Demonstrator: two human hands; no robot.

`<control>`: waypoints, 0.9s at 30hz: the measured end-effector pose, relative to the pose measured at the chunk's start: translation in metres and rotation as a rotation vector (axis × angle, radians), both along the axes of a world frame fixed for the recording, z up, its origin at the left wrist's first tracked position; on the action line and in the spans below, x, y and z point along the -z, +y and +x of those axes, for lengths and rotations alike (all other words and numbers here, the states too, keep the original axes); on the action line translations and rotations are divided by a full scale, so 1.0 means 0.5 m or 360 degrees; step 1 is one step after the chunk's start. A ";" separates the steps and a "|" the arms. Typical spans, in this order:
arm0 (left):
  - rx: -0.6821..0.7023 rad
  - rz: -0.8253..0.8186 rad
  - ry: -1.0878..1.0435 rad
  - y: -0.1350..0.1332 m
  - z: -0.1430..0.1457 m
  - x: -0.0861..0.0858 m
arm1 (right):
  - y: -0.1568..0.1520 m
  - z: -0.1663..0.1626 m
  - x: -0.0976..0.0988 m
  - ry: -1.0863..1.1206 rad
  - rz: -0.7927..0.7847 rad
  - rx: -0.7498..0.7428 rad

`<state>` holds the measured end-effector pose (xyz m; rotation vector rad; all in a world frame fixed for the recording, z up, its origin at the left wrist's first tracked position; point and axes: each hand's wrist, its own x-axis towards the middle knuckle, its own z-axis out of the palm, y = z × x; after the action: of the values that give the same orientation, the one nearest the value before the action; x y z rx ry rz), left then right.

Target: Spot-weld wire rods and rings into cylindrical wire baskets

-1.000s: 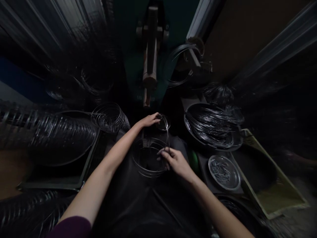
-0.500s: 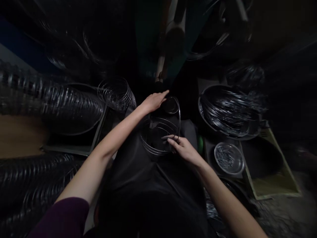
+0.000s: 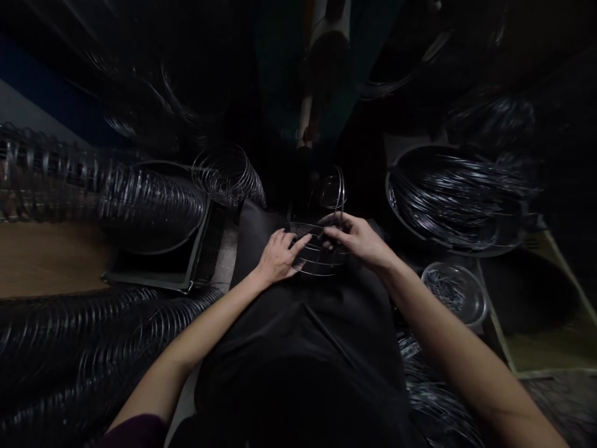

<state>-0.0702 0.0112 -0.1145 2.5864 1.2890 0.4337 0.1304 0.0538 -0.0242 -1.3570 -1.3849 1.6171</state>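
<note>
head view: i'm apparently positioning wire rings (image 3: 317, 274), right hand (image 3: 357, 239) pinching a wire loop (image 3: 342, 188), left hand's (image 3: 278, 256) grip i cannot tell; next likely needs a steady hold.

The black apron (image 3: 303, 348) at six o'clock lies beneath thin wire hoops (image 3: 318, 274), contact unclear. At three, a basin (image 3: 413, 231) carries heaped wires (image 3: 450, 199); at four, a clear bowl (image 3: 477, 303) holds metal pins (image 3: 442, 289); at nine, a dark tray (image 3: 142, 239) bears a wire coil (image 3: 144, 193).

The left grip (image 3: 278, 258) lies half-spread, knuckles up; just beside it I see the right grip (image 3: 357, 238) pinching, fingers curled. Behind them, the forearms (image 3: 224, 322) converge.
</note>
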 end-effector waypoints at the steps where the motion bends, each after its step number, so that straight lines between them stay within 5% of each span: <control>1: 0.0032 0.0007 0.0005 0.011 -0.004 -0.006 | -0.002 -0.005 0.003 0.0046 -0.0023 -0.0029; 9: 0.0026 0.0209 -0.0442 0.079 -0.007 -0.045 | 0.086 -0.033 0.000 0.0224 0.0041 0.0328; 19: -0.0014 0.0469 -0.0783 0.227 -0.016 -0.137 | 0.231 -0.062 -0.069 0.0333 0.0286 0.0476; 27: 0.0034 0.0580 -0.1144 0.295 -0.027 -0.115 | 0.293 -0.084 -0.065 0.0315 0.0345 0.0557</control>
<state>-0.0835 0.1588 -0.0568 2.3110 0.9746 1.5373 0.0882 0.2004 0.0083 -1.1977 -1.0996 1.2914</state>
